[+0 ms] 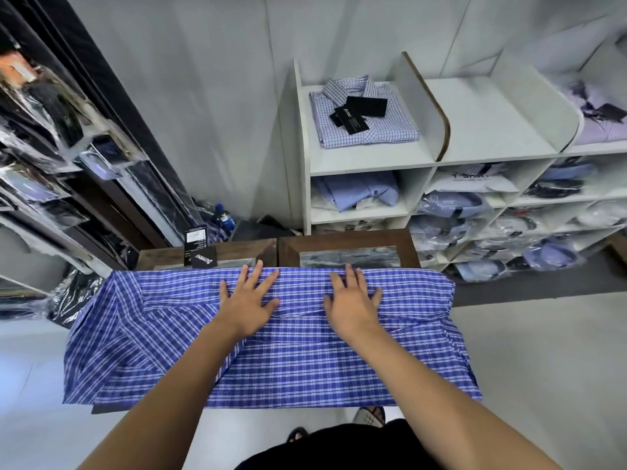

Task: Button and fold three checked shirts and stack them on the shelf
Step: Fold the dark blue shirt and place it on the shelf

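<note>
A blue and white checked shirt [288, 364] lies spread sideways over the wooden counter [353, 244], its collar end at the left. My left hand [249, 300] presses flat on its far part with fingers spread. My right hand [353, 300] lies flat beside it, fingers straight, a little to the right. A fold line runs across the cloth under both hands. On the top left bay of the white shelf [369, 157] rests a folded light blue checked shirt [364, 125] with black tags on it.
Lower shelf bays hold folded and bagged shirts [448, 212]. A folded lilac shirt [600, 120] sits in the top right bay. Black tags [200, 252] stand at the counter's far left. Bagged garments [51, 147] fill the rack at left. A bottle [225, 218] stands behind the counter.
</note>
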